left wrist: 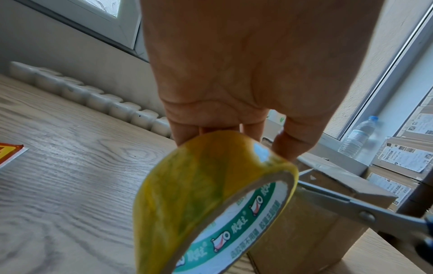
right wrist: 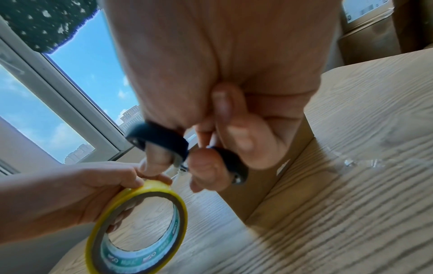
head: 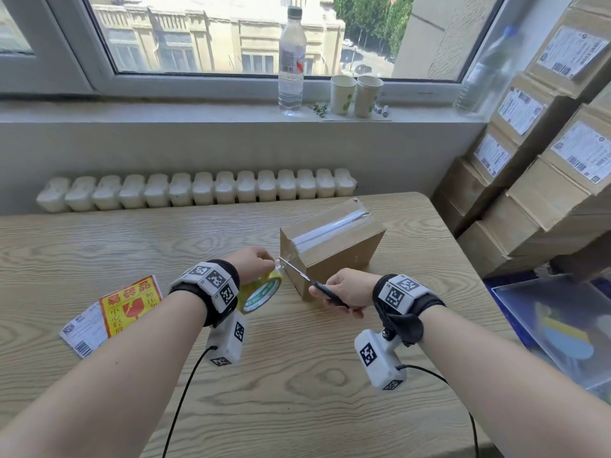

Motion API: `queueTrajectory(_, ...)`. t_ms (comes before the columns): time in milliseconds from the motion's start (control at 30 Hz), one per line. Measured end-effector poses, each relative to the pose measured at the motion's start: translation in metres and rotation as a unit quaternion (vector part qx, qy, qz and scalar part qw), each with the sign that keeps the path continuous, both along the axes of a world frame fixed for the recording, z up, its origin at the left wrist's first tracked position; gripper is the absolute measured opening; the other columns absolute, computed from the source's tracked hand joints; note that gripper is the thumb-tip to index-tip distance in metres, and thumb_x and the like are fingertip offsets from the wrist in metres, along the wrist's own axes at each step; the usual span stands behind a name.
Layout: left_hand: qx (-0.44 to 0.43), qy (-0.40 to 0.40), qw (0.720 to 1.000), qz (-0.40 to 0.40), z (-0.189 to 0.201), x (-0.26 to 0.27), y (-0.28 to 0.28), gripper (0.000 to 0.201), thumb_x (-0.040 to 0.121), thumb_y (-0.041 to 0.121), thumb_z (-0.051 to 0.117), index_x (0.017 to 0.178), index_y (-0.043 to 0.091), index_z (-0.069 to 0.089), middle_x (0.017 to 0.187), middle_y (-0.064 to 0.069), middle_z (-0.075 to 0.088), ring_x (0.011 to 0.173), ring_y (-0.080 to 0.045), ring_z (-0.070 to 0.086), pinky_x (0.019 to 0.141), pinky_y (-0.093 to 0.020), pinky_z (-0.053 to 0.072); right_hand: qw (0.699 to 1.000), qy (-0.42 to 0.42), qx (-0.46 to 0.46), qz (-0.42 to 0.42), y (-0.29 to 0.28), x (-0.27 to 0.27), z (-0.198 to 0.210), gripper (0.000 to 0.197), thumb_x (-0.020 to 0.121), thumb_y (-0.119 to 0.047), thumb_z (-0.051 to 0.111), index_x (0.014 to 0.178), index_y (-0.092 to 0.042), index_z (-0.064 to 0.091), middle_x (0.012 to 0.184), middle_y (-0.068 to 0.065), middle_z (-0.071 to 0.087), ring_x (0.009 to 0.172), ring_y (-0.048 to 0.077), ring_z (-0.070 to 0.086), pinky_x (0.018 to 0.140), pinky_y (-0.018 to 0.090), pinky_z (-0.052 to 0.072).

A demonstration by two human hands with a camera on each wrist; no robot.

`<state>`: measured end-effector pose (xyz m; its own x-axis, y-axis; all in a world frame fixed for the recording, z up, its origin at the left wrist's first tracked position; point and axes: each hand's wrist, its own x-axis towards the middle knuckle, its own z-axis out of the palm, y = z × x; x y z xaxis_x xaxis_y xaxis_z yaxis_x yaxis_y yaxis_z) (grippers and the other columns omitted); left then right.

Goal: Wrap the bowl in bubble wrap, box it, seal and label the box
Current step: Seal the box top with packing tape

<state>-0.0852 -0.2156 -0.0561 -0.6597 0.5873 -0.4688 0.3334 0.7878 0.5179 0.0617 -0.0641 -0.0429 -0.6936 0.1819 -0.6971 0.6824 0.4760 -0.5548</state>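
Observation:
A closed cardboard box [head: 334,246] stands mid-table with a strip of clear tape [head: 330,228] along its top seam. My left hand [head: 253,264] grips a yellowish tape roll [head: 261,292] [left wrist: 211,200] [right wrist: 140,228] just left of the box's near corner, with tape stretched from roll to box. My right hand [head: 344,292] holds dark-handled scissors [head: 317,285] [left wrist: 356,209] by their loops [right wrist: 161,142]; the blades reach the stretched tape at the box corner. The bowl is hidden from view.
A yellow-red fragile sticker [head: 130,304] and a white shipping label [head: 84,332] lie at the left of the wooden table [head: 297,391]. Stacked labelled cartons [head: 545,180] stand at the right, a clear bin [head: 562,328] below them. A bottle [head: 291,61] and paper cups [head: 355,94] sit on the sill.

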Motion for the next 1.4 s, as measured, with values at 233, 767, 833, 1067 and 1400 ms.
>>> queueTrajectory(233, -0.046, -0.002, 0.999, -0.017, -0.006, -0.003, -0.003, 0.022, 0.090, 0.025, 0.053, 0.106, 0.018, 0.065, 0.098, 0.000, 0.064, 0.087, -0.015, 0.058, 0.074, -0.027, 0.049, 0.998, -0.034, 0.038, 0.036, 0.004, -0.003, -0.004, 0.041, 0.086, -0.053, 0.060, 0.063, -0.018, 0.058, 0.052, -0.001, 0.047, 0.047, 0.016, 0.039, 0.041, 0.021, 0.035)
queueTrajectory(767, -0.009, 0.077, 0.991, 0.106, -0.027, -0.020, -0.010, 0.008, 0.080, 0.028, 0.065, 0.080, 0.023, 0.059, 0.078, 0.006, 0.058, 0.080, -0.017, 0.057, 0.066, -0.027, 0.042, 0.952, -0.156, 0.260, 0.052, 0.058, 0.019, -0.012, 0.032, 0.081, -0.041, 0.053, 0.060, -0.018, 0.060, 0.043, -0.005, 0.059, 0.049, 0.012, 0.053, 0.056, 0.020, 0.045)
queueTrajectory(833, -0.003, 0.098, 0.989, 0.111, -0.030, -0.022, -0.005, 0.012, 0.079, 0.031, 0.065, 0.077, 0.027, 0.054, 0.078, 0.005, 0.056, 0.081, -0.019, 0.056, 0.069, -0.029, 0.043, 0.947, -0.138, 0.289, 0.028, 0.069, 0.022, -0.016, 0.030, 0.079, -0.040, 0.058, 0.066, -0.014, 0.060, 0.054, -0.002, 0.062, 0.060, 0.018, 0.059, 0.062, 0.022, 0.047)
queueTrajectory(1067, -0.038, 0.162, 0.985, 0.033, -0.042, -0.029, 0.011, 0.009, 0.082, 0.019, 0.064, 0.081, 0.023, 0.056, 0.096, 0.000, 0.054, 0.094, -0.021, 0.055, 0.078, -0.030, 0.043, 0.944, -0.140, 0.298, 0.007, 0.082, 0.020, -0.033, 0.022, 0.083, -0.028, 0.065, 0.081, -0.007, 0.065, 0.074, 0.009, 0.063, 0.078, 0.027, 0.067, 0.070, 0.031, 0.055)
queueTrajectory(1400, 0.199, -0.155, 0.936, 0.246, -0.017, -0.019, 0.051, 0.030, 0.093, 0.019, 0.045, 0.066, 0.008, 0.050, 0.059, -0.011, 0.057, 0.045, -0.021, 0.053, 0.045, -0.024, 0.042, 0.909, 0.132, 0.295, -0.263, 0.111, -0.028, -0.017, 0.028, 0.085, -0.008, 0.050, 0.111, -0.016, 0.057, 0.111, 0.007, 0.064, 0.107, 0.029, 0.056, 0.082, 0.028, 0.037)
